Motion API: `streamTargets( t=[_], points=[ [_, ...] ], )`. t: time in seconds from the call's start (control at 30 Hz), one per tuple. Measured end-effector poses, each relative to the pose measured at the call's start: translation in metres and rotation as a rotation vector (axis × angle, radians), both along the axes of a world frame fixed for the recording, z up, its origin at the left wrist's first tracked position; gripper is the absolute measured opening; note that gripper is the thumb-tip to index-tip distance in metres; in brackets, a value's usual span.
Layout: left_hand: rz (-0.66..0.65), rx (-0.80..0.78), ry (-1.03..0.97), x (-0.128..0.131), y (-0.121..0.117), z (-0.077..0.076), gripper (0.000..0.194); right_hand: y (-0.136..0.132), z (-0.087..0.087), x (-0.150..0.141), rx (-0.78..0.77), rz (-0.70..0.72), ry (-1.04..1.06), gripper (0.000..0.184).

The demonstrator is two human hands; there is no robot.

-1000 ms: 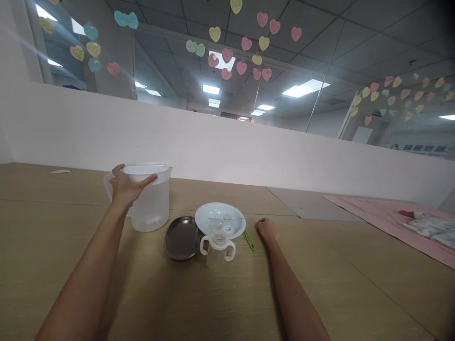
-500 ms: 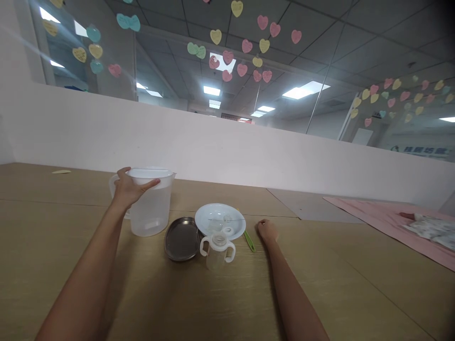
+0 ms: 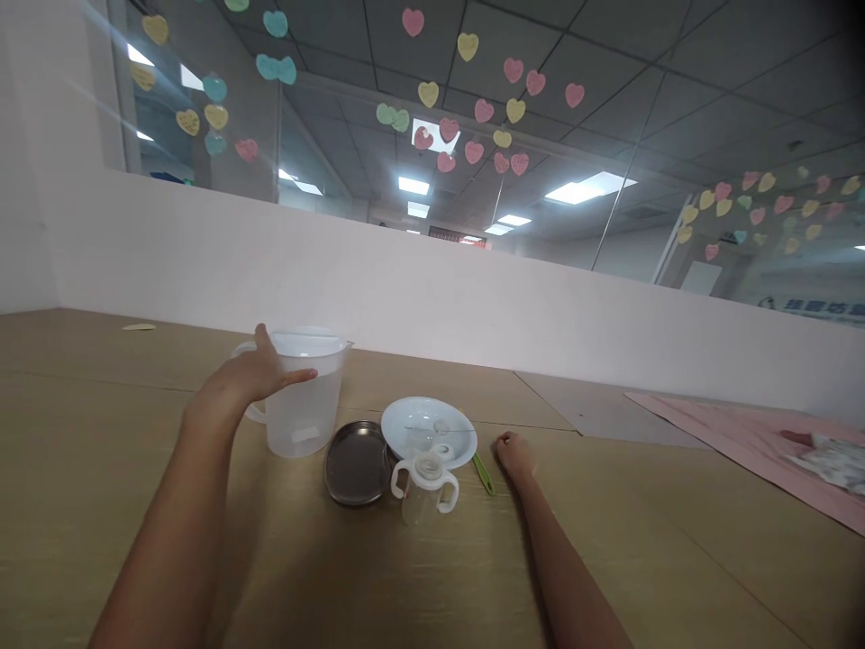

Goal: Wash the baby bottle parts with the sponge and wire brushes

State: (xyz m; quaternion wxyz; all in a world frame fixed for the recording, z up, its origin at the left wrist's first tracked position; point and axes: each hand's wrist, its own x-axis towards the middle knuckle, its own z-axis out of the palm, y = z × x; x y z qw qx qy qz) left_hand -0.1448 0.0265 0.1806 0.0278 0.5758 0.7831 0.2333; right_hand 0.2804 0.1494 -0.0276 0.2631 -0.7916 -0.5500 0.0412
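My left hand [image 3: 255, 371] is against the handle side of a large translucent plastic jug [image 3: 307, 406], with thumb and forefinger spread apart; its other fingers are hidden. The jug stands upright on the table. My right hand [image 3: 517, 457] rests on the table in a loose fist, to the right of a green-handled tool [image 3: 484, 474]. Between my hands are a steel kidney-shaped tray [image 3: 357, 464], a white bowl [image 3: 466, 442] with small clear and white parts in it, and a clear bottle with two white handles [image 3: 423, 500], upright in front of the bowl.
A low white wall [image 3: 432, 302] with glass above it runs behind the table [image 3: 324, 577]. On the right lies a pink cloth [image 3: 716, 424] with a white patterned bundle [image 3: 828, 461] on it. A flat yellowish piece [image 3: 139, 327] lies at the far left.
My left hand has turned at the wrist and shifted lower beside the jug handle, its forefinger now pointing up. The view has shifted slightly; the right hand stays put.
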Motion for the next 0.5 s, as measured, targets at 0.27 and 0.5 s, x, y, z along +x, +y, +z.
streamTargets(
  t=[0.27, 0.5],
  points=[
    [-0.873, 0.16, -0.113, 0.091, -0.009, -0.006, 0.046, -0.024, -0.002, -0.022, 0.059, 0.102, 0.04, 0.032],
    [-1.05, 0.221, 0.11, 0.16, 0.073, -0.106, 0.03, -0.03, 0.006, -0.042, 0.03, 0.148, -0.024, 0.034]
  ],
)
